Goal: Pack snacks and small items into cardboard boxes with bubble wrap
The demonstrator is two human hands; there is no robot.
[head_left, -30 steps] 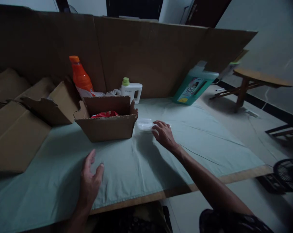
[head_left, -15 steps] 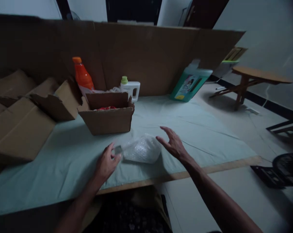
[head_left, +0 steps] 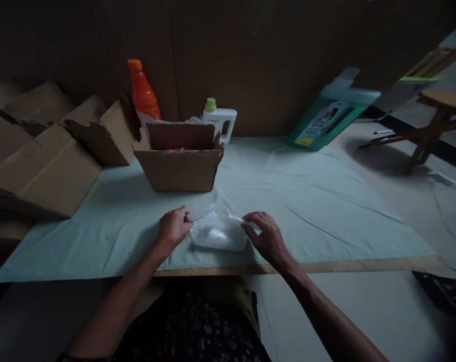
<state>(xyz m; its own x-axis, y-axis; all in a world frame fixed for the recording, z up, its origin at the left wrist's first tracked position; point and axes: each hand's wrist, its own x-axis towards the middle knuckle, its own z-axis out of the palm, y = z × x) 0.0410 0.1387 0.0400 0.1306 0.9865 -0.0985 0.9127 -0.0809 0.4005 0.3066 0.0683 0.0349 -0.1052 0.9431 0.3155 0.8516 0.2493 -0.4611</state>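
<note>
A piece of clear bubble wrap [head_left: 221, 236] lies bunched near the front edge of the cloth-covered table [head_left: 266, 181]. My left hand [head_left: 174, 226] pinches its left edge, fingers closed. On the other side, my right hand [head_left: 264, 234] grips the right edge between thumb and fingers. The wrap is stretched loosely between both hands; whether anything lies inside it, I cannot tell. Just beyond stands an open cardboard box [head_left: 182, 168] with something red showing inside.
Behind the box are an orange bottle [head_left: 145, 95] and a white bottle with a green cap [head_left: 222, 120]. A large teal jug [head_left: 326, 118] leans at the back right. Several cardboard boxes [head_left: 54, 171] fill the left side. A cardboard panel [head_left: 258, 65] walls the back.
Both hands have closed on the bubble wrap's edges, where before they were open beside it. The wrap now looks more spread and lifted at its sides. The view has tilted downward.
</note>
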